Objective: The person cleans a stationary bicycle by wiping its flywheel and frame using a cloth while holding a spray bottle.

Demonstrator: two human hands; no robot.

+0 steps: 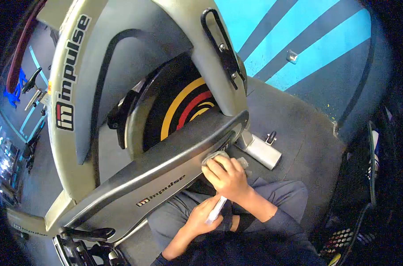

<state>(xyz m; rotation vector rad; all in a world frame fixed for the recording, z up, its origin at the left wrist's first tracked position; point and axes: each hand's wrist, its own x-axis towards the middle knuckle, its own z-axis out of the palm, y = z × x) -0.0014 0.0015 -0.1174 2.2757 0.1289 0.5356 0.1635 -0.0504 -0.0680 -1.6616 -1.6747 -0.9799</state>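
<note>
My right hand (pixel 230 179) presses a crumpled greyish cloth (pixel 214 156) against the side of the exercise bike's lower frame (pixel 166 179), near its front end. Its fingers are bent over the cloth. Just below, my left hand (pixel 200 218) is closed around a slim white object (pixel 216 210), whose kind I cannot make out because fingers cover part of it. Dark lettering reading "impulse" runs along the frame, left of both hands. My crossed legs lie under them.
Behind the frame is the bike's flywheel (pixel 183 102) with yellow and red rings. A silver foot with a small wheel (pixel 271 137) sticks out on the right. A blue striped wall (pixel 308 40) has a socket. Another bike (pixel 33 93) stands at far left.
</note>
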